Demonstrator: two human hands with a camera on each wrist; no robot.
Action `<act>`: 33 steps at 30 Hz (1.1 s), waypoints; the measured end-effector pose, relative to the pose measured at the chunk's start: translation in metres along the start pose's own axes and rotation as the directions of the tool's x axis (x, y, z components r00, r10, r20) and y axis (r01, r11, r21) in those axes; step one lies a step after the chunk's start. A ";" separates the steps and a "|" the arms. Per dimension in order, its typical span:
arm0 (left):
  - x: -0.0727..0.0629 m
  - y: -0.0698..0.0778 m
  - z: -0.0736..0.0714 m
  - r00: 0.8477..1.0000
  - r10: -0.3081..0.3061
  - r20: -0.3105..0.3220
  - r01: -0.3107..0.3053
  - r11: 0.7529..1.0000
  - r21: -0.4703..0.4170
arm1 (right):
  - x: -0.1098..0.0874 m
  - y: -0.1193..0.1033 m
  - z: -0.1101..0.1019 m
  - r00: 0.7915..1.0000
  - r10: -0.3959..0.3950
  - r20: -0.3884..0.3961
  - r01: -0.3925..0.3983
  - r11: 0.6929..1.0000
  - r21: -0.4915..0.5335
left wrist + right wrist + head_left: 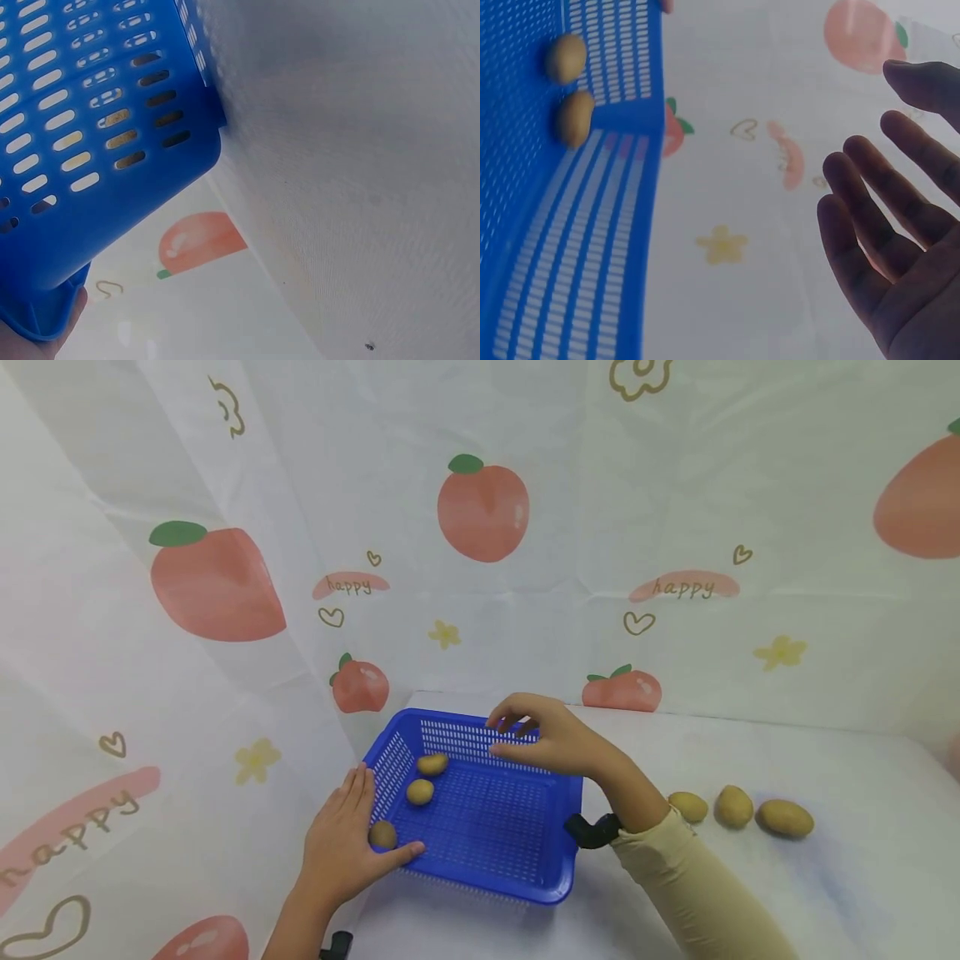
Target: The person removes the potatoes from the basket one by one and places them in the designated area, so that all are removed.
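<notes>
A blue plastic basket [480,810] with slotted walls stands on the white table. Inside, along its left side, lie three potatoes: one at the back [432,765], a round one [420,792] in front of it, and a browner one [383,835] near the front left corner. My left hand [343,839] rests on the basket's front left corner, fingers straight along the left rim and thumb over the front rim. Above the basket's back right part hovers my right hand [543,735], fingers loosely bent, holding nothing; the right wrist view shows the bare palm [907,262].
Right of the basket, beyond my right forearm, three more potatoes lie in a row: one nearest the arm [688,807], a middle one [734,807] and a longer one [784,818]. A white printed cloth [555,627] hangs behind and to the left.
</notes>
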State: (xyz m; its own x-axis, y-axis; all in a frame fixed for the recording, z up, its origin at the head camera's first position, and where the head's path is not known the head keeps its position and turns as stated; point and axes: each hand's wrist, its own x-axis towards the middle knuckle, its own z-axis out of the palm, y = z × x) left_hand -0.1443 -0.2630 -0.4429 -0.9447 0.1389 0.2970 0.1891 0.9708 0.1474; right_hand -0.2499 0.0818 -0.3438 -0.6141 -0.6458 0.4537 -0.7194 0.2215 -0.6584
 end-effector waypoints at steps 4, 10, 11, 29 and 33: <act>0.000 0.000 0.000 1.000 0.012 -0.007 -0.012 1.000 0.001 | 0.020 -0.001 0.014 1.000 -0.004 0.023 0.003 0.998 0.067; 0.000 -0.003 0.002 1.000 0.021 -0.013 -0.021 1.000 0.014 | 0.049 0.004 0.039 0.997 -0.014 0.080 0.004 0.992 0.128; 0.000 -0.003 0.002 1.000 0.022 -0.015 -0.021 1.000 0.015 | 0.054 0.005 0.044 0.995 -0.018 0.094 0.005 0.990 0.141; 0.002 -0.006 0.001 0.999 0.046 -0.026 -0.045 0.999 0.022 | 0.096 0.028 0.124 0.931 0.096 0.351 -0.164 0.972 0.170; 0.002 -0.007 0.001 0.999 0.050 -0.007 -0.050 0.998 0.023 | 0.093 0.033 0.132 0.915 0.135 0.381 -0.199 0.971 0.133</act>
State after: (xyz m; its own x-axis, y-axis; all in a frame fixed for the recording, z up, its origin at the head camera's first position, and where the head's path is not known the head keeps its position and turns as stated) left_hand -0.1480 -0.2698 -0.4442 -0.9321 0.1859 0.3109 0.2296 0.9670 0.1103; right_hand -0.2880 -0.0678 -0.4027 -0.5347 -0.8394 0.0971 -0.5330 0.2459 -0.8096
